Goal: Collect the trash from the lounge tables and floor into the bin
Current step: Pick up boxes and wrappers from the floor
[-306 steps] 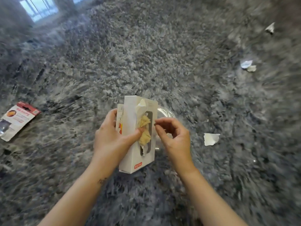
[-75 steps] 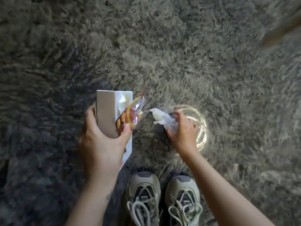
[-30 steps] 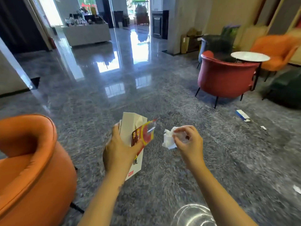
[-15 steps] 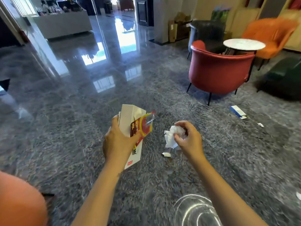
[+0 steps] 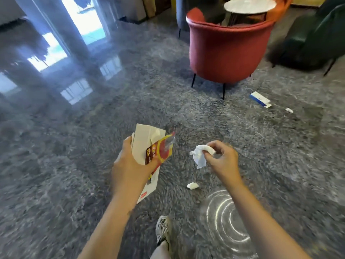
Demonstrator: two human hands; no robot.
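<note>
My left hand [image 5: 128, 165] grips a white cardboard box [image 5: 142, 144] with a red and yellow snack wrapper [image 5: 161, 150] pressed against its front. My right hand [image 5: 223, 161] pinches a crumpled white tissue [image 5: 199, 157] at waist height. On the dark speckled floor just below lies a small white paper scrap [image 5: 192, 185]. Farther off to the right lie a blue and white box [image 5: 259, 99] and another small white scrap [image 5: 289, 110]. No bin is in view.
A red armchair [image 5: 227, 51] stands ahead to the right, with a round white table [image 5: 249, 5] behind it and a dark green chair [image 5: 315, 38] at the far right. My shoe [image 5: 163, 230] shows at the bottom. The glossy floor stretches away to the left.
The view has moved forward and tilted down; the orange chair at left has left the frame. Both hands hold the same items, and the small scrap now lies nearer my feet.
</note>
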